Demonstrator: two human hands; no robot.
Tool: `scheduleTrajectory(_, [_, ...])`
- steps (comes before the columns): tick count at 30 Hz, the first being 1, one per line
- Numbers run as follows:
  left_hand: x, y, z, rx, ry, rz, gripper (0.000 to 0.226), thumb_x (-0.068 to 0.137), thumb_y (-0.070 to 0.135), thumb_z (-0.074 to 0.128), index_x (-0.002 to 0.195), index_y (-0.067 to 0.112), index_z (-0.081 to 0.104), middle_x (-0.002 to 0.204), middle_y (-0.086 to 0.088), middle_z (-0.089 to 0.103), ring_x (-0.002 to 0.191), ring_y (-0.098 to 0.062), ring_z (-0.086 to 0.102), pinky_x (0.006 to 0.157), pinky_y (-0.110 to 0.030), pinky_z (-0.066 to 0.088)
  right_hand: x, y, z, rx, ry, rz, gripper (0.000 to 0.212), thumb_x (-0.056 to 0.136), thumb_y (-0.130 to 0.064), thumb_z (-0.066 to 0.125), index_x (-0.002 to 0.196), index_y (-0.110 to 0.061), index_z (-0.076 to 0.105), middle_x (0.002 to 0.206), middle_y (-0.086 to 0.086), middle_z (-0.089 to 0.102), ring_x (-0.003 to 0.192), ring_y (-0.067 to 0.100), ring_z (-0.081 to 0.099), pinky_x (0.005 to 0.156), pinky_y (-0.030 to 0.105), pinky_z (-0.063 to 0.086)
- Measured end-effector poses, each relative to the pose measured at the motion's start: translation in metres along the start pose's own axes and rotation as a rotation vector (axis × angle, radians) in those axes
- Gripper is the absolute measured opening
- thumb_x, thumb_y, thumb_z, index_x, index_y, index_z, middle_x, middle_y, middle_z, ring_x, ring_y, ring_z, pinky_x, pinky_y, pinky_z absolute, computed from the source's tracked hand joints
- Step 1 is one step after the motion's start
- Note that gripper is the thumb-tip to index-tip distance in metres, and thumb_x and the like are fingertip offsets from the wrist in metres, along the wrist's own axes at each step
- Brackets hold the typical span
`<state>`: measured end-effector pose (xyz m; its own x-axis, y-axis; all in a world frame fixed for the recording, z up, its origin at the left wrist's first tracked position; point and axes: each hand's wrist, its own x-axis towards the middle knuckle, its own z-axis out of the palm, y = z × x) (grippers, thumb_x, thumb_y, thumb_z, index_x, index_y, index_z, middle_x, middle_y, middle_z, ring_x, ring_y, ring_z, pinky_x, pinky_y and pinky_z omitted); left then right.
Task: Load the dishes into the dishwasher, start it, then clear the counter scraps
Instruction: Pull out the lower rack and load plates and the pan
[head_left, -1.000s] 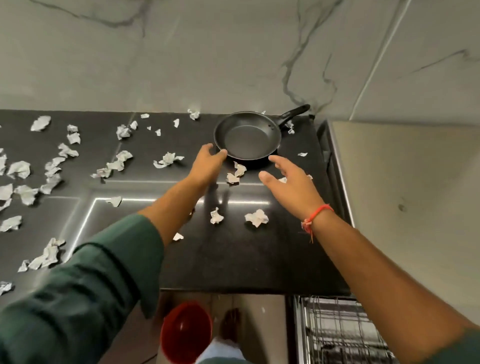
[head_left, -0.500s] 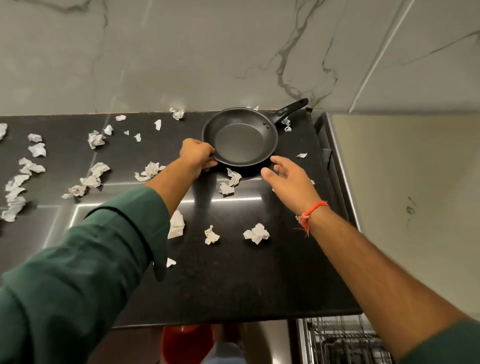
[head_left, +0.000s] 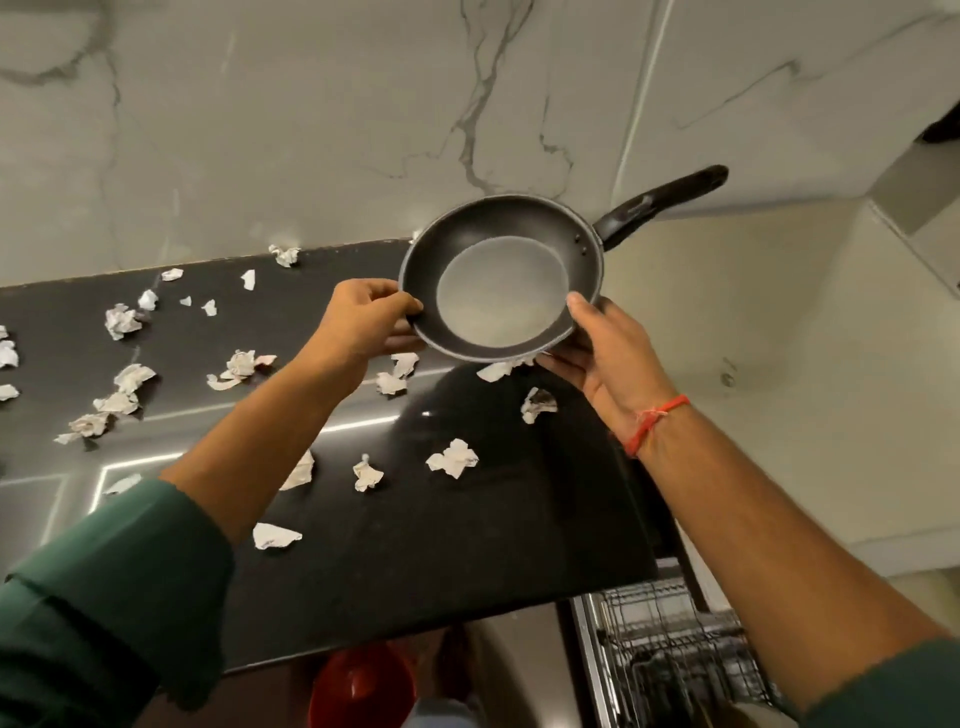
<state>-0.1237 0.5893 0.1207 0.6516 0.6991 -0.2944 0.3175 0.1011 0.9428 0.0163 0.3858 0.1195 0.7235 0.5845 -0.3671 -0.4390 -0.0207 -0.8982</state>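
The pan (head_left: 501, 291) is held above the far right of the counter (head_left: 441, 545), gripped at its left rim by the left hand (head_left: 358, 322) and at its right rim by the right hand (head_left: 608, 353), amid scraps (head_left: 452, 457).

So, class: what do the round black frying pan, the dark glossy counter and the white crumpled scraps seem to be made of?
Round black frying pan: probably non-stick coated metal, matte, riveted handle. Dark glossy counter: polished stone or similar, mirrors light strips. White crumpled scraps: paper, creased and torn.
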Motion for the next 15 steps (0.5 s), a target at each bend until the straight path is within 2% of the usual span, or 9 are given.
scheduleTrajectory(4, [-0.045,0.013,0.049,0.018,-0.146,0.021,0.017,0.096,0.009,0.062,0.112,0.002,0.065,0.085,-0.01,0.075,0.076,-0.019,0.075,0.068,-0.031,0.062,-0.04,-0.005,-0.057,-0.048,0.128,-0.055,0.026,0.104,-0.016,0.05,0.125,-0.012,0.064,0.113,0.011,0.073,0.102,0.027,0.073,0.078,0.038,0.062])
scheduleTrajectory(8, [-0.082,0.023,0.111,0.124,-0.331,0.008,0.022,0.096,0.013,0.063,0.118,0.01,0.061,0.081,0.0,0.074,0.074,-0.012,0.072,0.071,-0.033,0.064,-0.093,-0.002,-0.132,-0.113,0.249,-0.044,0.023,0.103,-0.01,0.047,0.115,-0.008,0.067,0.103,0.013,0.076,0.092,0.027,0.075,0.074,0.037,0.062])
scheduleTrajectory(12, [-0.126,0.026,0.194,0.208,-0.434,-0.009,0.03,0.098,0.011,0.061,0.128,0.013,0.058,0.101,-0.012,0.071,0.079,-0.019,0.072,0.061,-0.029,0.062,-0.162,0.003,-0.215,-0.15,0.352,-0.049,0.025,0.105,-0.015,0.047,0.108,-0.008,0.07,0.093,0.012,0.077,0.082,0.022,0.075,0.066,0.031,0.061])
scheduleTrajectory(15, [-0.163,0.013,0.258,0.293,-0.544,-0.004,0.033,0.098,0.006,0.061,0.13,0.011,0.055,0.093,-0.009,0.071,0.07,-0.014,0.073,0.056,-0.03,0.06,-0.218,0.016,-0.281,-0.188,0.425,-0.053,0.026,0.106,-0.018,0.047,0.1,-0.01,0.071,0.078,0.005,0.075,0.067,0.017,0.072,0.058,0.027,0.058])
